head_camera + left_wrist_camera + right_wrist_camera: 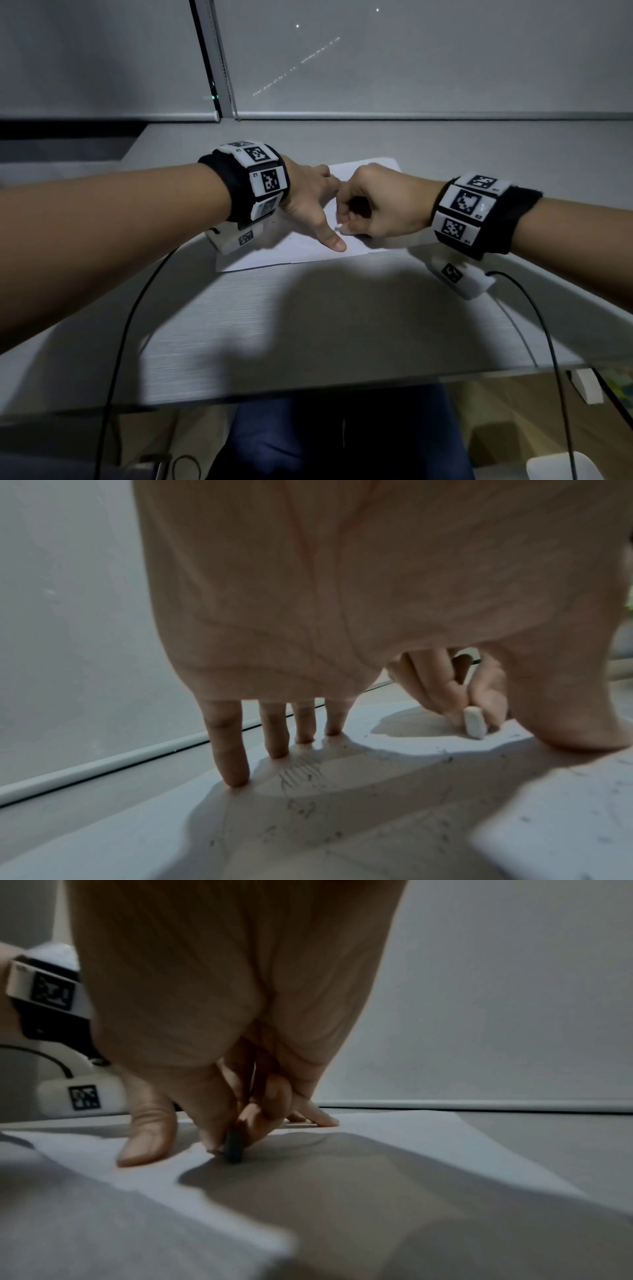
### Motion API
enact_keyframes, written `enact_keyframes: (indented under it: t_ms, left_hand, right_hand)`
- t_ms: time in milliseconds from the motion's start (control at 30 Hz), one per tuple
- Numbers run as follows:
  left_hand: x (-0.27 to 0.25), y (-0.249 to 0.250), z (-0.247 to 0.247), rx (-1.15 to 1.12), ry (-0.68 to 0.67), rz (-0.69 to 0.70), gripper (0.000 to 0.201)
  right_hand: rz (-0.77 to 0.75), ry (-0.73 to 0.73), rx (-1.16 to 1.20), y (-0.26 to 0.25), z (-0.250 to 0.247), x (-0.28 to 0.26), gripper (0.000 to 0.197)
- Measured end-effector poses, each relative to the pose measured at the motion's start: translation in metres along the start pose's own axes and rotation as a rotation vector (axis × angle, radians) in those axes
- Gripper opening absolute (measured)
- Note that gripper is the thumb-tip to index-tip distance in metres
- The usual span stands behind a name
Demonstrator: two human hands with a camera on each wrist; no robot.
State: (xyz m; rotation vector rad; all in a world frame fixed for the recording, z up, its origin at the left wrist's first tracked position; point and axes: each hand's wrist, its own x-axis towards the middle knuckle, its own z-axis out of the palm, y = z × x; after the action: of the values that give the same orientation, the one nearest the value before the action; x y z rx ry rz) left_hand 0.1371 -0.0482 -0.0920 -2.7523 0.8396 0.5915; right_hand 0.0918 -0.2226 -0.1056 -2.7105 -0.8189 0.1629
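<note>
- While the right hand rubs, the left hand (308, 202) lies spread on the sheet of paper (373, 169). Its 4 fingertips (236, 775) and thumb press flat and hold nothing, likely to stop the sheet sliding or buckling.
- Pencil marks (301, 769) sit just in front of those fingertips, and dark crumbs are scattered over the sheet.
- Eraser (475, 722): small, white, standing on end on the paper between the left thumb and the left fingers, inside the braced span.
- Right hand (383, 205) pinches the eraser between thumb and curled fingers, close to its tip. I judge this is for firm, short strokes.
- Edges: the sheet's near edge runs just past the left thumb, and its far right corner lies free. Stroke room is narrow between the hands and wider to the right.
- Desk (308, 325) is bare wood toward its front edge, where 2 cables (126, 325) trail over it.
</note>
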Motion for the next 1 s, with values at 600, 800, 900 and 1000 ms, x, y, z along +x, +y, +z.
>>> enact_keyframes:
  t_ms: [600, 800, 900, 1000]
  left_hand:
    - [0.004, -0.002, -0.002, -0.006, -0.023, -0.007, 0.135]
    - [0.001, -0.003, -0.004, 0.007, -0.033, -0.01, 0.136]
    - [0.001, -0.003, -0.005, 0.008, -0.045, -0.012, 0.135]
    - [0.001, -0.003, -0.005, 0.006, -0.043, -0.015, 0.137]
  right_hand:
    - [0.135, 0.079, -0.077, 0.029, -0.012, 0.023, 0.008]
    - [0.191, 0.117, -0.104, 0.032, -0.008, 0.025, 0.012]
    - [0.139, 0.051, -0.057, 0.026, -0.004, 0.013, 0.011]
    - [0.129, 0.052, -0.058, 0.027, -0.008, 0.014, 0.011]
